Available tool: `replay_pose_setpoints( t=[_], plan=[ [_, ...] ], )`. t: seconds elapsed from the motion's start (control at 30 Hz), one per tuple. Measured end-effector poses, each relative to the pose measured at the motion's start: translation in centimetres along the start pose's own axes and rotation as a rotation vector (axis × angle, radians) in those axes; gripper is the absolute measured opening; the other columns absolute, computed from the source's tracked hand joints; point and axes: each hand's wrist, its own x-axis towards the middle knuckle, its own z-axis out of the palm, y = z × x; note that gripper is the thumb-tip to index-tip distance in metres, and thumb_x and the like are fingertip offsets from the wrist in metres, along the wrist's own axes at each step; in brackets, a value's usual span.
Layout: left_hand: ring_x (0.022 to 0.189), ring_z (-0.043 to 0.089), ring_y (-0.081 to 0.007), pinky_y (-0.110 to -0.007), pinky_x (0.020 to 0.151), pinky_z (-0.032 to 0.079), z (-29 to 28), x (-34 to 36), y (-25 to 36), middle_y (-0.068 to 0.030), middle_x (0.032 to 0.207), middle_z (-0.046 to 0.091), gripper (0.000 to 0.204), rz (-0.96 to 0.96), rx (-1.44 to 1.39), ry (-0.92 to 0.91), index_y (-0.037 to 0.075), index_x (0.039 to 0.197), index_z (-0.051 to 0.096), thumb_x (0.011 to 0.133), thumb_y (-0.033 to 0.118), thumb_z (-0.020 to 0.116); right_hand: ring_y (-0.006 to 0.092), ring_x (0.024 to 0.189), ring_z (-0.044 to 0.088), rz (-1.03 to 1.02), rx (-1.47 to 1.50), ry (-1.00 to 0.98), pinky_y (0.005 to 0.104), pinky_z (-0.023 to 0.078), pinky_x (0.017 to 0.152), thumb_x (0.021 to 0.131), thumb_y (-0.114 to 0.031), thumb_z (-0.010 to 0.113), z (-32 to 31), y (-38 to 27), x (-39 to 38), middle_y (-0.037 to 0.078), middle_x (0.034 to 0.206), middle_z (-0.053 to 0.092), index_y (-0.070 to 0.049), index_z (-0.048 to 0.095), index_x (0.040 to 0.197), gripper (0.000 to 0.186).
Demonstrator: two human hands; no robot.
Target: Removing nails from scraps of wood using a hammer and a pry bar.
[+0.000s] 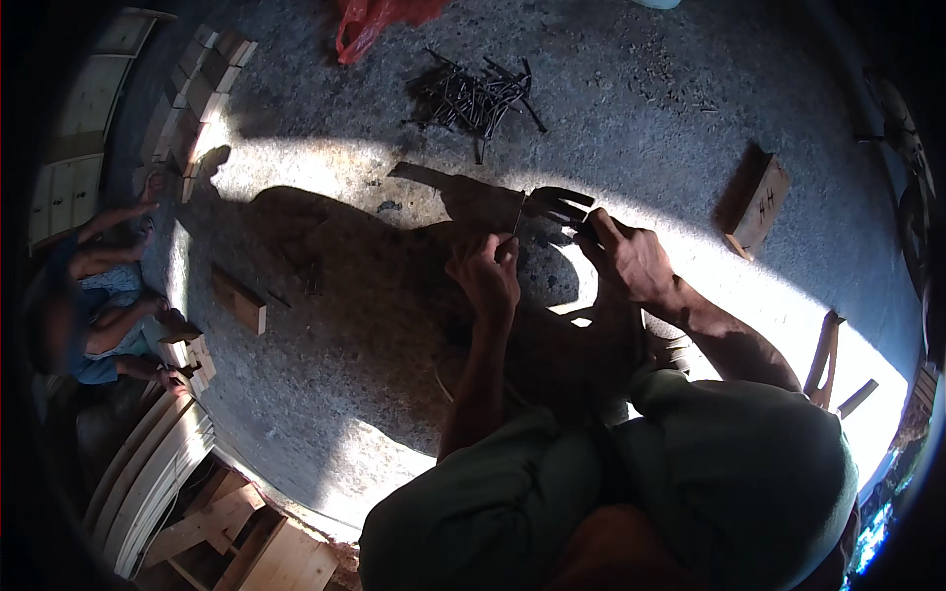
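Observation:
My left hand point(490, 281) is closed, with a thin nail point(519, 214) pinched upright between thumb and fingertips. Just right of the nail is the dark metal head of a claw hammer point(560, 204). My right hand point(636, 261) is closed around the hammer close to its head; most of the handle is hidden by the hand and shadow. Nail and hammer head are very close, and I cannot tell whether they touch. Beyond both hands, a loose pile of dark nails point(478, 97) lies on the concrete floor point(631, 128).
A marked wooden block point(760, 207) lies at right, another block point(239, 298) at left. A red plastic bag point(384, 20) is at the far edge. At left a person point(99, 286) sits by stacked boards point(163, 473). A forked wooden piece point(826, 357) stands right of my knee.

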Motion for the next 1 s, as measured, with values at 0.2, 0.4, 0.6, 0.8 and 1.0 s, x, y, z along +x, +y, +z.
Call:
replay_pose_setpoints(
  t=[0.2, 0.4, 0.6, 0.8, 1.0],
  plan=[
    [0.1, 0.06, -0.0258, -0.046, 0.085, 0.038, 0.5, -0.1, 0.0, 0.0006, 0.094, 0.068, 0.019, 0.068, -0.007, 0.106, 0.015, 0.09, 0.07, 0.075, 0.011, 0.08, 0.035, 0.067, 0.068, -0.211, -0.347, -0.231, 0.0484, 0.053, 0.055, 0.099, -0.044, 0.049, 2.7, 1.6, 2.1, 0.014, 0.071, 0.064, -0.02, 0.049, 0.129, 0.039],
    [0.099, 0.06, -0.0269, -0.046, 0.084, 0.038, 0.3, 0.0, 0.0, -0.0005, 0.093, 0.068, 0.021, 0.071, -0.041, 0.114, 0.015, 0.09, 0.069, 0.073, 0.009, 0.08, 0.0344, 0.063, 0.066, -0.311, -0.27, -0.052, 0.0455, 0.052, 0.051, 0.097, -0.03, 0.054, 2.0, 0.3, 2.0, 0.017, 0.076, 0.063, -0.012, 0.049, 0.126, 0.034],
    [0.1, 0.059, -0.0275, -0.046, 0.083, 0.038, 0.6, -0.4, 0.1, -0.001, 0.092, 0.066, 0.023, 0.092, -0.03, 0.127, 0.015, 0.089, 0.068, 0.071, 0.009, 0.081, 0.0327, 0.059, 0.066, -0.028, -0.426, -0.021, 0.0486, 0.052, 0.05, 0.1, -0.033, 0.051, 4.6, 2.7, 1.8, 0.021, 0.085, 0.068, -0.007, 0.056, 0.118, 0.032],
    [0.103, 0.059, -0.0278, -0.047, 0.084, 0.039, 0.8, -0.2, -0.9, -0.0011, 0.093, 0.066, 0.024, 0.085, -0.024, 0.084, 0.014, 0.09, 0.068, 0.07, 0.01, 0.081, 0.0378, 0.055, 0.063, -0.297, -0.161, 0.148, 0.048, 0.048, 0.045, 0.099, -0.025, 0.053, 1.1, 1.0, 3.3, 0.022, 0.074, 0.065, -0.007, 0.047, 0.13, 0.037],
    [0.104, 0.058, -0.031, -0.049, 0.086, 0.04, -0.3, 0.0, -0.4, -0.0044, 0.097, 0.067, 0.023, 0.027, -0.076, 0.004, 0.011, 0.096, 0.069, 0.075, 0.016, 0.078, 0.0406, 0.064, 0.067, -0.117, -0.131, 0.121, 0.0441, 0.054, 0.05, 0.094, -0.021, 0.065, 0.9, 2.4, 0.9, 0.021, 0.081, 0.068, 0.003, 0.05, 0.125, 0.042]
  ],
)
